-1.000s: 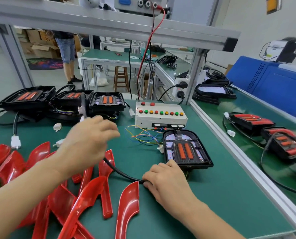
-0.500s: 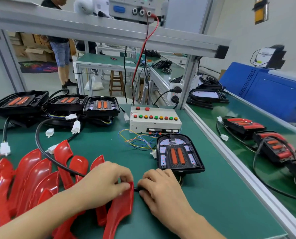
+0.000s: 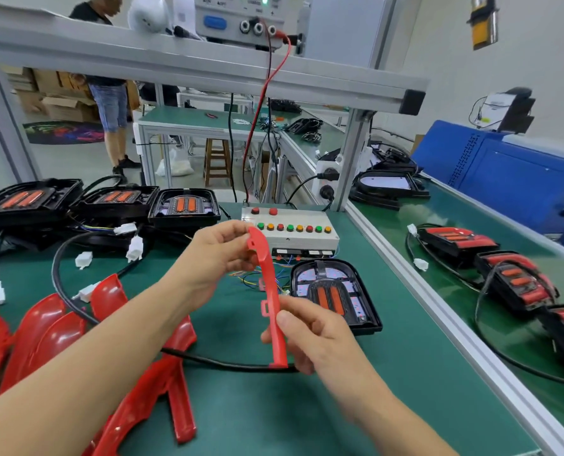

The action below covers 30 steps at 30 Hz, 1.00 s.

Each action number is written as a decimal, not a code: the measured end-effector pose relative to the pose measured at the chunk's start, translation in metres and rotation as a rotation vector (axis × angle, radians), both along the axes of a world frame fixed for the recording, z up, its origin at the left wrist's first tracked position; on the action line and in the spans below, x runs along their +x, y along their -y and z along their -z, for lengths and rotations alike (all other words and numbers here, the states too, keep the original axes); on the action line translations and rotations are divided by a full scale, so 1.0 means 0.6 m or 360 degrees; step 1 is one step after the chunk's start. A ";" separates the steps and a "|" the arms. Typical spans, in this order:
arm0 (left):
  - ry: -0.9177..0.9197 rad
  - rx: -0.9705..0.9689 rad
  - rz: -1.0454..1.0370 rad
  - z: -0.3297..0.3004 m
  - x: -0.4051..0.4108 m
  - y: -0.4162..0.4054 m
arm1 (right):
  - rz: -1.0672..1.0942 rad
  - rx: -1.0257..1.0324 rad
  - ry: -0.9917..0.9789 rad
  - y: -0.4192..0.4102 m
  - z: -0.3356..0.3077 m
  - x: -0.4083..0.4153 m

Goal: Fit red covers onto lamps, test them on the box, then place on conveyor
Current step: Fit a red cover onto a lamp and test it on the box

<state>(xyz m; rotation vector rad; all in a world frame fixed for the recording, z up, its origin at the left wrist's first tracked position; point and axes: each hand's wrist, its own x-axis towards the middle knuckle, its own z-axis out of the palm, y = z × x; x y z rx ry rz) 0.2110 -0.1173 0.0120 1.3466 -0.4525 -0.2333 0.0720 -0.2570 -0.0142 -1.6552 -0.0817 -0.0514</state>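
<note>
Nearest me, my right hand (image 3: 310,337) pinches the lower end of the red cover (image 3: 269,301), held edge-on above the green table (image 3: 389,373). My left hand (image 3: 216,255), fingers curled, grips its top. Beyond, the uncovered lamp (image 3: 335,296) lies before the test box (image 3: 290,230).

A green-matted surface (image 3: 389,373) carried the work. Loose red covers (image 3: 53,327) lay heaped at its near left. Along the back left sat three open black lamps (image 3: 183,207) side by side, their white connectors (image 3: 135,248) and a looping black cable (image 3: 208,360) trailing over the mat. At the back middle stood a grey test box (image 3: 294,238) with a row of coloured buttons. Just in front of it lay another open black lamp (image 3: 335,296), with thin coloured wires (image 3: 247,279) between the two.
</note>
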 end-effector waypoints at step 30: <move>-0.0776 0.0645 -0.0033 0.058 0.054 0.181 | 0.0585 -0.1520 -0.0193 0.179 -0.007 0.006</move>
